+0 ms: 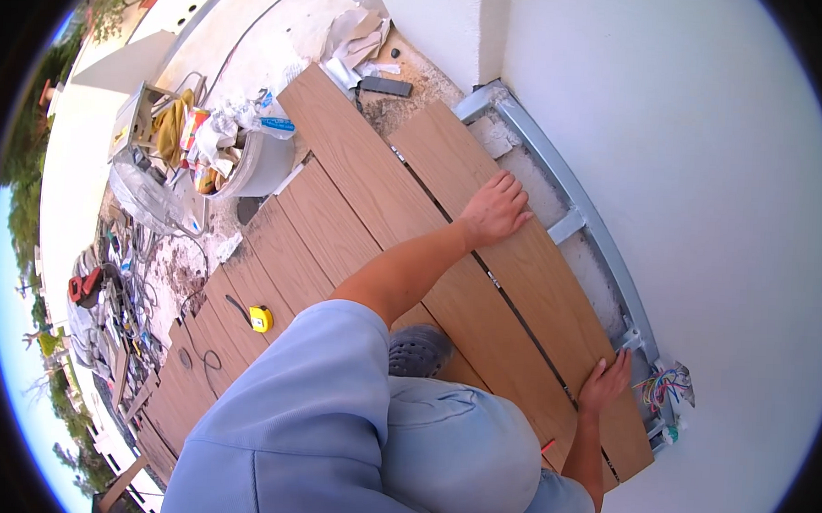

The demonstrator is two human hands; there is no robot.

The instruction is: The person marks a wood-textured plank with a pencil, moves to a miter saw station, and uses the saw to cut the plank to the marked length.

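A brown wood-grain deck board lies along the wall side, over a grey metal frame. My left hand rests on its upper stretch, fingers curled at the wall-side edge. Lower down, my right hand holds the same edge, its fingertips reaching past it. A dark gap with small metal clips separates this board from the neighbouring deck board. Close to my right forearm lies a thin red object, partly hidden by my knee. The undersides of my fingers are hidden.
A yellow tape measure lies on laid boards to the left. Beyond stand a white bucket stuffed with rubbish and a heap of cables and tools. Coloured wires stick out by the white wall. My grey clog is on the boards.
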